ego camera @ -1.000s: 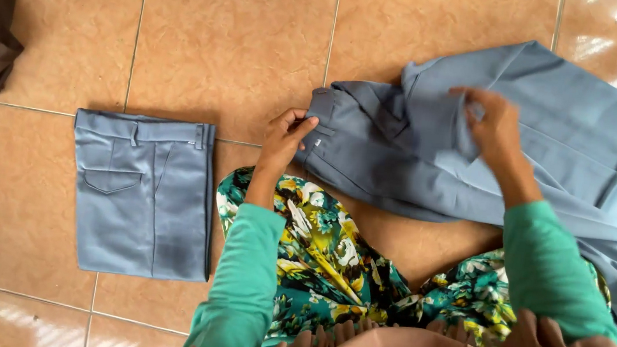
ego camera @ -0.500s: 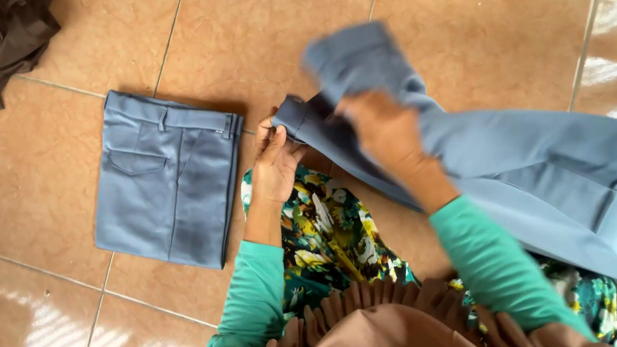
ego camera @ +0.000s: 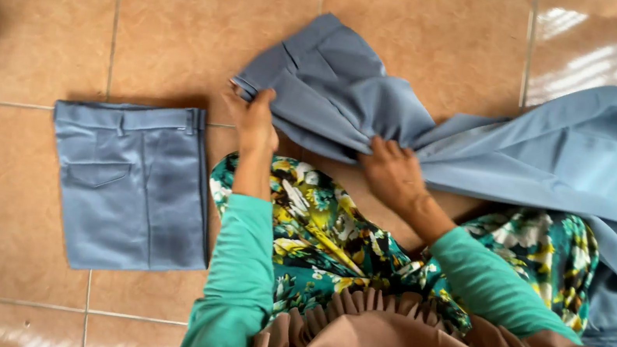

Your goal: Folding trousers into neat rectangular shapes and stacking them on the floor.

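Soft daylight; window glare on the tiled floor (ego camera: 575,49) upper right; shadows faint; focus mostly sharp.

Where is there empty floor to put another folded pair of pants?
Bare tile floor lies above the folded blue trousers, left of the unfolded blue trousers, and below the folded pair too. It is crowded around the left hand and right hand, where cloth covers the tiles.

A folded pair of trousers (ego camera: 130,185) lay on the tiled floor (ego camera: 186,17) to the person's left. To its right an unfolded pair of trousers (ego camera: 440,127) stretched across the floor in front of the knees. The left hand (ego camera: 253,116) rested on its near-left end, the right hand (ego camera: 395,172) at its middle.
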